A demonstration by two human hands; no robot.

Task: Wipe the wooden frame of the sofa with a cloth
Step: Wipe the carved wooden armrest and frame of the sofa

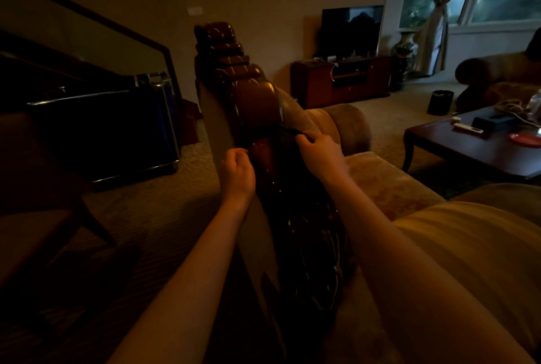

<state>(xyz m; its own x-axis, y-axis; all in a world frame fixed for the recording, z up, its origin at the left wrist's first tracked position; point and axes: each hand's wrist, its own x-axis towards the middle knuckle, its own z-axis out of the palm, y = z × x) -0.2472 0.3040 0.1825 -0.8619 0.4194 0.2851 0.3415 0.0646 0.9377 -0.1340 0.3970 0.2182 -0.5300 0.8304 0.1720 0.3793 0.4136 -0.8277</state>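
The sofa's carved, glossy dark wooden frame (248, 94) runs from the bottom centre up to a scrolled top. A dark cloth (281, 141) lies draped across the frame between my hands; it is hard to make out in the dim light. My left hand (238, 172) is at the frame's left side with fingers curled, pinching the cloth's left edge. At the right side, my right hand (319, 150) grips the cloth's other end. Both forearms reach up from the bottom of the view.
Tan sofa cushions (389, 188) lie right of the frame. A dark coffee table (468, 147) with small items stands at right, a black bin (440, 102) behind it. A TV stand (342, 80) is at the far wall. A dark metal-framed cart (102, 129) stands left.
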